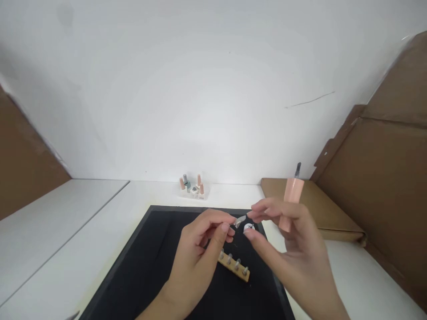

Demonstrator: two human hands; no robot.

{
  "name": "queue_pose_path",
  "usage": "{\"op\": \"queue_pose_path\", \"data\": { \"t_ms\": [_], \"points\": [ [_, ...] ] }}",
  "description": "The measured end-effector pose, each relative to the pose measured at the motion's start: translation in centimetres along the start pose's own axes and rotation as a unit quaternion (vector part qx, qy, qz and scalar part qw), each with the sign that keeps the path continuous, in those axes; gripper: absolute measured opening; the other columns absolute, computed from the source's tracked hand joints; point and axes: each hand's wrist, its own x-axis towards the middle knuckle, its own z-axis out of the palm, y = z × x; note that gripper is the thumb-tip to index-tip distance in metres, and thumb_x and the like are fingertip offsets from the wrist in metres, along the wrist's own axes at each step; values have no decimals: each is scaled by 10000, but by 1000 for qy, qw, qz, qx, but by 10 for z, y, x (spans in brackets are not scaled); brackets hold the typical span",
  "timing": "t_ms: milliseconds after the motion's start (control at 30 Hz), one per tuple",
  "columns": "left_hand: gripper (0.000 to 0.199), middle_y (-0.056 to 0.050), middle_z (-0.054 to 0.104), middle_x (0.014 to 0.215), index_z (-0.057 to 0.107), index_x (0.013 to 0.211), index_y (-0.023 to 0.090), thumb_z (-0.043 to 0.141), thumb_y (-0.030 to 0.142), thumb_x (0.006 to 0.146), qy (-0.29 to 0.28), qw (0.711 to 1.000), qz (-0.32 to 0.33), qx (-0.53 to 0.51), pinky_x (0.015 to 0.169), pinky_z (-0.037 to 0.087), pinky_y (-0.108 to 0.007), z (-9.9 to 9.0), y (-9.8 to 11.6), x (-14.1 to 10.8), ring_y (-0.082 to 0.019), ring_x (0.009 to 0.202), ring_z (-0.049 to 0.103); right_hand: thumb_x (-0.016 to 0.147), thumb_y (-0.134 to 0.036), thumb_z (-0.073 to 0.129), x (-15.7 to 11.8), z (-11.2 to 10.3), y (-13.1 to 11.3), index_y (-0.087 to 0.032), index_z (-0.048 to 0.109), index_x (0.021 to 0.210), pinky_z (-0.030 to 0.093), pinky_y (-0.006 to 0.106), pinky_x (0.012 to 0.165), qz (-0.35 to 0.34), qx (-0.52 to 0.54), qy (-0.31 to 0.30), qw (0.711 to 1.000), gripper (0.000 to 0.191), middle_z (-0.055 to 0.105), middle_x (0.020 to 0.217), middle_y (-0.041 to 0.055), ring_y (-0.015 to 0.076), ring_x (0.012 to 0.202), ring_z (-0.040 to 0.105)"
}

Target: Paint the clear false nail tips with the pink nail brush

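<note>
Between its thumb and fingertips, my left hand pinches a small pale nail tip above the black mat. My right hand is raised just to the right, its thumb and index finger apart. A pink tool with a dark tip rests upright and slightly tilted in my right hand, held behind the fingers. A small round white item shows between the hands. Below them, a wooden strip bears several small nail-like pieces on the black mat.
A clear tray with several pink and grey-green bottles stands by the back wall. At the right lies a flat cardboard box, beside tall cardboard panels. A pointed metal tip shows at the lower left.
</note>
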Motion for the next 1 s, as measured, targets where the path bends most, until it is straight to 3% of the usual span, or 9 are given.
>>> {"op": "queue_pose_path", "data": {
  "t_ms": [167, 267, 433, 600, 700, 800, 900, 1000],
  "points": [
    [279, 9, 737, 907, 716, 998, 244, 565, 24, 917, -2, 981, 156, 115, 719, 557, -165, 1, -5, -2, -112, 821, 698, 880, -209, 662, -4, 13, -7, -246, 508, 990, 520, 186, 516, -75, -85, 14, 993, 193, 695, 899, 20, 122, 699, 698],
    [292, -18, 745, 922, 704, 1005, 216, 561, -12, 893, 11, 965, 209, 158, 718, 564, -170, 1, -6, -1, -127, 852, 710, 894, -160, 640, -5, 16, -7, -228, 512, 972, 493, 166, 491, -103, -111, 30, 988, 165, 696, 881, 31, 111, 691, 702],
    [347, -74, 767, 966, 737, 1039, 188, 573, -53, 851, 34, 935, 268, 232, 793, 575, -204, 2, -5, -4, -159, 878, 731, 890, -153, 637, -9, 18, -5, -234, 512, 968, 514, 182, 496, -92, -119, 58, 987, 167, 709, 882, 42, 132, 701, 728],
    [387, -55, 800, 996, 796, 1037, 261, 651, -35, 833, 37, 953, 192, 233, 822, 562, -219, 1, 0, -7, -179, 890, 739, 880, -156, 629, -13, 22, -4, -259, 513, 980, 533, 222, 511, -62, -110, 65, 990, 185, 732, 939, 62, 164, 745, 739],
    [345, -40, 804, 941, 815, 998, 269, 674, 0, 834, 55, 975, 133, 168, 781, 555, -214, 2, 2, -6, -182, 849, 732, 865, -168, 643, -13, 23, -4, -273, 509, 949, 524, 245, 511, -38, -79, 70, 994, 190, 740, 932, 57, 188, 805, 743],
    [272, -12, 794, 902, 818, 937, 285, 693, 58, 854, 75, 995, 31, 50, 720, 557, -204, 3, 3, -4, -162, 773, 718, 832, -143, 663, -11, 23, -6, -283, 497, 911, 512, 228, 514, -5, 16, 74, 997, 231, 744, 939, 32, 186, 902, 732],
    [138, 12, 786, 844, 815, 875, 282, 748, 163, 853, 65, 990, -77, -102, 680, 551, -175, 4, 4, -1, -122, 689, 691, 801, -63, 658, -8, 22, -8, -287, 503, 911, 550, 191, 591, 11, 136, 54, 989, 294, 740, 983, -3, 141, 925, 719],
    [63, 11, 774, 788, 814, 826, 242, 835, 281, 781, 50, 967, -143, -207, 692, 539, -156, 6, 9, 1, -106, 696, 675, 783, -5, 650, -7, 22, -7, -283, 514, 912, 577, 196, 784, 12, 194, 33, 980, 335, 742, 1005, -35, 102, 927, 716]
  ]
}}
